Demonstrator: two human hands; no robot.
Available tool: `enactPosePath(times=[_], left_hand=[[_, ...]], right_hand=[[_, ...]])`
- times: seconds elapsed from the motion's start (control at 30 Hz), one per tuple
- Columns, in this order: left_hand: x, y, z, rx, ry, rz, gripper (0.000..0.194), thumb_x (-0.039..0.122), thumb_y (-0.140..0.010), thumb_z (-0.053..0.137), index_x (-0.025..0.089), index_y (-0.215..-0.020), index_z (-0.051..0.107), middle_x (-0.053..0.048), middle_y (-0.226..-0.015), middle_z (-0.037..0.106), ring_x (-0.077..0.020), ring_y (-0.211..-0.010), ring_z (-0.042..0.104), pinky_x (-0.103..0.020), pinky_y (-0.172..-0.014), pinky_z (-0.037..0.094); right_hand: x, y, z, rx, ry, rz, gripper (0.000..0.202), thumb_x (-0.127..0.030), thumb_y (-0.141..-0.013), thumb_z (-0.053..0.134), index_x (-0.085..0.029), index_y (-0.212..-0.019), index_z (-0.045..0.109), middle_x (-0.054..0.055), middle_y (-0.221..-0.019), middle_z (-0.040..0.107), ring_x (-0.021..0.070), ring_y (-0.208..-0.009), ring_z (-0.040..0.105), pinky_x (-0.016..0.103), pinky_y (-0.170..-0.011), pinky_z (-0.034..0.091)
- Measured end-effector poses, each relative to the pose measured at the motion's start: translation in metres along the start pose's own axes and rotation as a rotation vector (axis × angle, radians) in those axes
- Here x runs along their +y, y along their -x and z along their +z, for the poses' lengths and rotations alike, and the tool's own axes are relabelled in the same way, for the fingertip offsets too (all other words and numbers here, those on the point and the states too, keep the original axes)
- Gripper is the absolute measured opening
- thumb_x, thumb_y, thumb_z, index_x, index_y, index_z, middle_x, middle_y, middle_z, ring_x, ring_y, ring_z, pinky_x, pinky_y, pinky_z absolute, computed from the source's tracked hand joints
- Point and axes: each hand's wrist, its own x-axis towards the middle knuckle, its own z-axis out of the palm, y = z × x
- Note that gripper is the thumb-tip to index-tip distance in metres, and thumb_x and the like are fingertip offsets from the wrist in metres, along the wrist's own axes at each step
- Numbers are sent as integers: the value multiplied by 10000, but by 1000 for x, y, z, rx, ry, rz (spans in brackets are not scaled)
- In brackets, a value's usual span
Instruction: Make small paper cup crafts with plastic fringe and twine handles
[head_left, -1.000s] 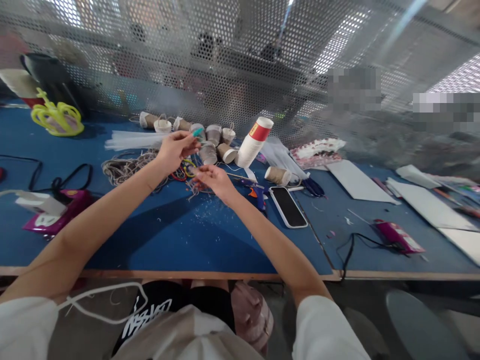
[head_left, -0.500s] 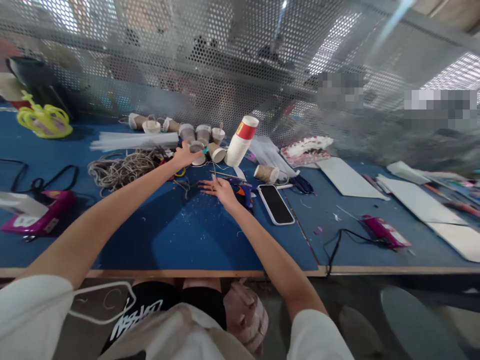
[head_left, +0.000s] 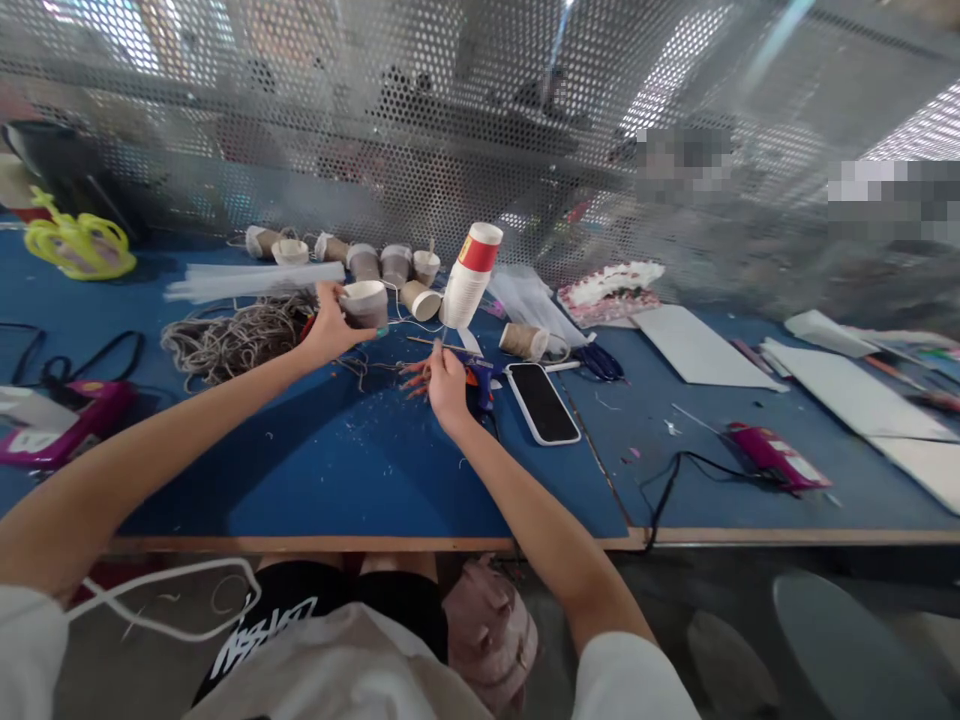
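Observation:
My left hand (head_left: 334,328) is closed around the side of a small paper cup (head_left: 366,305) with a white rim and a grey wrapped body. The thumb, with a teal nail, lies below the cup. To its right, my right hand (head_left: 444,385) hovers low over the table, fingers apart and pointing left, thumb raised; nothing is visible in it. Beside that hand lies a blue glue gun (head_left: 482,383), and a thin stick (head_left: 442,346) is just behind it. A brown twine-wrapped cup (head_left: 421,300) lies on its side between the hands and a tall cup stack (head_left: 471,278).
Tangled grey cord (head_left: 232,340) and translucent glue sticks (head_left: 255,280) lie at left. Several wrapped cups line the back. A phone (head_left: 543,403), a wrapped roll-like cup (head_left: 523,341), white boards (head_left: 701,345) and a magenta glue gun (head_left: 778,457) are at right. A perforated metal screen (head_left: 480,120) stands behind.
My left hand has drawn the cup left and toward me, its rim now facing up. My right hand has curled slightly, staying near the glue gun. The view has shifted slightly.

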Motion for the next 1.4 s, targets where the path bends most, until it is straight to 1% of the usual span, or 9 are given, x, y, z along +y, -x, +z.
enactPosePath(times=[0.1, 0.27, 0.4, 0.57, 0.8, 0.9, 1.1, 1.23, 1.4], left_hand=[[4, 28, -4, -78, 25, -16, 785, 247, -550, 845, 212, -1120, 306, -40, -1037, 470, -235, -1004, 577, -434, -863, 521], [6, 57, 4, -174, 32, 170, 885, 310, -521, 884, 202, -1191, 317, -154, -1265, 454, -320, -1163, 563, -508, -944, 517], [-1, 64, 13, -223, 71, 351, 930, 390, -621, 849, 225, -1313, 251, -229, -1422, 350, -354, -1284, 500, -552, -1041, 451], [-15, 71, 17, -256, 7, 286, 1020, 423, -748, 757, 280, -1455, 37, -247, -1552, 223, -338, -1417, 355, -554, -1119, 357], [-18, 48, 7, -634, -437, 427, 385, 358, -870, 591, 194, -1218, 599, -133, -1274, 637, -312, -1319, 484, -516, -1098, 384], [-11, 35, 1, -589, -525, 465, 272, 256, -905, 514, 215, -1127, 665, -102, -1034, 709, -248, -1038, 638, -412, -942, 502], [-4, 26, -16, -517, -476, 348, 434, 32, -776, 533, 173, -1182, 598, -73, -910, 650, -225, -892, 605, -342, -830, 483], [7, -8, -28, -160, -401, 148, 325, 31, -808, 533, 178, -1096, 559, -16, -838, 591, -217, -956, 549, -401, -1019, 377], [17, -57, -32, -18, -380, 69, 216, 22, -775, 577, 175, -877, 465, -78, -1000, 581, -335, -1304, 355, -554, -1160, 133]], right_hand=[[-4, 1, -4, 91, 34, -110, 469, -641, -901, 400, -222, -712, 493, 63, -749, 656, 173, -688, 655, 289, -560, 546], [-6, 5, -2, -159, -142, -38, 377, -596, -853, 476, -230, -906, 548, 67, -1021, 652, 199, -994, 641, 333, -758, 566], [-7, 7, 3, -237, -239, 68, 413, -490, -672, 732, -227, -866, 480, 40, -1027, 612, 201, -981, 621, 349, -751, 576], [-9, -4, -7, -149, -274, 59, 349, -495, -720, 662, -230, -810, 453, 4, -886, 577, 170, -863, 600, 326, -701, 559], [-13, -8, -13, 9, -211, -39, 346, -540, -828, 515, -256, -1026, 493, 37, -1002, 582, 175, -904, 585, 271, -647, 529], [-21, -6, -15, 4, -249, 12, 396, -533, -911, 360, -279, -1191, 478, 73, -1114, 591, 195, -945, 606, 293, -652, 526], [-31, -12, -27, 138, -311, 13, 445, -502, -929, 307, -300, -1316, 392, 92, -1185, 569, 221, -1011, 607, 317, -677, 537], [-20, -15, -25, 194, -222, -7, 382, -541, -861, 429, -241, -1095, 464, 84, -1138, 539, 211, -1000, 584, 301, -665, 540], [-11, -3, -14, 136, 11, -154, 381, -559, -789, 581, -247, -751, 366, -5, -778, 471, 176, -834, 538, 320, -743, 507]])
